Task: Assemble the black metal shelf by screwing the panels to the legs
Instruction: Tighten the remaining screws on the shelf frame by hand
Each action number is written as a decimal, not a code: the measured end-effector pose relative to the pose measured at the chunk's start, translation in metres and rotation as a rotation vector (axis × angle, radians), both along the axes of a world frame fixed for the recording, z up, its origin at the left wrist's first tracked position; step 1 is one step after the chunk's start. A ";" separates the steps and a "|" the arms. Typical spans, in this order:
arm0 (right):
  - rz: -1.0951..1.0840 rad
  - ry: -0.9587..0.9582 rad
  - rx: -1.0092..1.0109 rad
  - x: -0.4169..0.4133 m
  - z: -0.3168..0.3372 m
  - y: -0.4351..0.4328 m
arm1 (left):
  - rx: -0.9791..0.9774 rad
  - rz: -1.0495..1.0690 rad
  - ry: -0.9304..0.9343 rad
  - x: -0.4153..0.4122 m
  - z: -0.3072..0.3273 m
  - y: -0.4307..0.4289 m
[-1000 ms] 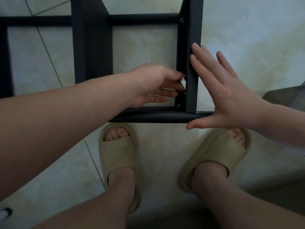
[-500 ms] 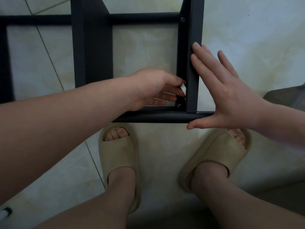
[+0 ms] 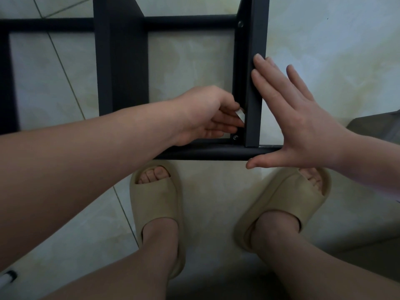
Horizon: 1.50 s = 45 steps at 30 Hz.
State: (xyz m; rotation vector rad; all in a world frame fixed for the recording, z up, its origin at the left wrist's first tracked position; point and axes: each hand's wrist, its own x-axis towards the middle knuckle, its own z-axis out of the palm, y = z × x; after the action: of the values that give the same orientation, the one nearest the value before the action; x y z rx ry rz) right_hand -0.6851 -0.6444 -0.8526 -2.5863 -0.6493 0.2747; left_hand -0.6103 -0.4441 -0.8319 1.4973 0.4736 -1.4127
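The black metal shelf (image 3: 188, 23) lies as an open frame on the pale tiled floor (image 3: 65, 213), just ahead of the person's feet. At the far left edge one dark bar (image 3: 4, 83) of it runs up and down. In the bottom-left corner lies a small white and black object (image 3: 7, 278), too cut off to identify. Further right, a wide flat panel (image 3: 121, 61) crosses the frame from the top edge down to behind the left forearm.

The left hand (image 3: 207, 113) reaches inside the frame's near right corner. Its fingers are curled, and thumb and fingertips pinch a small white piece (image 3: 240, 116) against the inner side of the leg (image 3: 256, 72); what the piece is cannot be told. Just below it a screw (image 3: 235, 137) sits in the corner, above the near bar (image 3: 216, 153).

Below the bar, two beige slippers (image 3: 155, 202) stand on the tiles.

The right hand (image 3: 298, 126) is spread flat and holds nothing: straight fingers lie against the leg's outer face, and the thumb stretches along under the end of the near bar. At the right edge is a grey surface (image 3: 376, 126).
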 end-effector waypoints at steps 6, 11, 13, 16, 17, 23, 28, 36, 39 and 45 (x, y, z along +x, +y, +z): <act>0.006 -0.007 0.004 0.000 0.000 0.000 | -0.015 -0.067 -0.107 0.000 0.001 0.000; 0.006 -0.006 0.007 0.000 0.000 0.000 | 0.020 -0.155 -0.210 0.000 0.003 0.000; 0.005 -0.002 0.009 0.001 0.000 0.000 | 0.029 -0.196 -0.241 0.001 0.004 0.001; 0.003 0.003 0.010 0.001 0.000 -0.001 | 0.035 -0.251 -0.276 0.001 0.006 0.003; 0.003 0.005 0.011 0.001 0.000 -0.001 | 0.036 -0.264 -0.285 0.001 0.006 0.004; 0.003 0.001 0.004 0.001 0.000 0.000 | 0.015 -0.296 -0.303 -0.001 0.008 0.011; 0.004 0.003 0.003 0.000 -0.001 -0.001 | 0.019 -0.357 -0.324 -0.004 0.009 0.017; 0.005 -0.004 0.004 0.001 -0.001 0.000 | 0.012 -0.487 -0.403 -0.006 0.008 0.024; 0.007 -0.001 0.007 0.000 0.000 -0.001 | 0.006 -0.520 -0.412 -0.008 0.006 0.023; 0.004 0.004 0.004 0.001 0.000 0.000 | -0.021 -0.556 -0.396 -0.010 0.006 0.024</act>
State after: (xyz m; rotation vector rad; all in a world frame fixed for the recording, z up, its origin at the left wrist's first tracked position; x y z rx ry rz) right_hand -0.6843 -0.6446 -0.8523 -2.5805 -0.6532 0.2804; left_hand -0.6201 -0.4199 -0.8261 1.9241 -0.2223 -1.4638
